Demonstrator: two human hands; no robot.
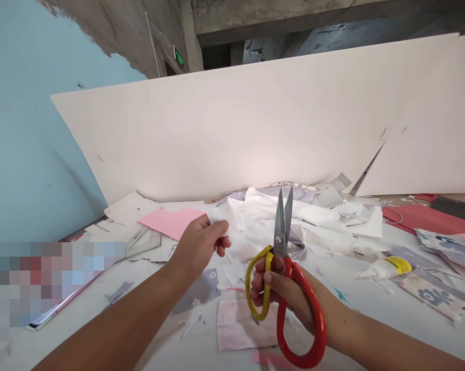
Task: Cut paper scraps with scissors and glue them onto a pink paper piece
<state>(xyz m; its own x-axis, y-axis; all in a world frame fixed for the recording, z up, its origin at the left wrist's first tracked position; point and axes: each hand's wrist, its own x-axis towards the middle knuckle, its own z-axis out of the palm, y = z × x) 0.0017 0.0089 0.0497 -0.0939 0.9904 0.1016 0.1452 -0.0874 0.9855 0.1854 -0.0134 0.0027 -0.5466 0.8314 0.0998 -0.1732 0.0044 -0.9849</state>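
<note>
My right hand (284, 293) grips a pair of scissors (282, 242) with one yellow and one red handle loop, blades pointing up and almost closed. My left hand (201, 242) hovers over the table to the left of the scissors, fingers curled loosely inward, nothing visible in them. Just beyond it lies a pink sheet of paper (170, 221). White paper and fabric scraps (263, 216) are piled behind the scissors. A pale pink cloth piece (236, 324) lies flat below my hands.
A big white board (255, 129) stands upright at the table's back. A clear plastic ruler (143, 242) lies left. Floral-printed fabric strips (433, 293), a yellow-capped glue bottle (387, 268) and red sheets (426, 216) lie right. The white table (371, 309) is littered with offcuts.
</note>
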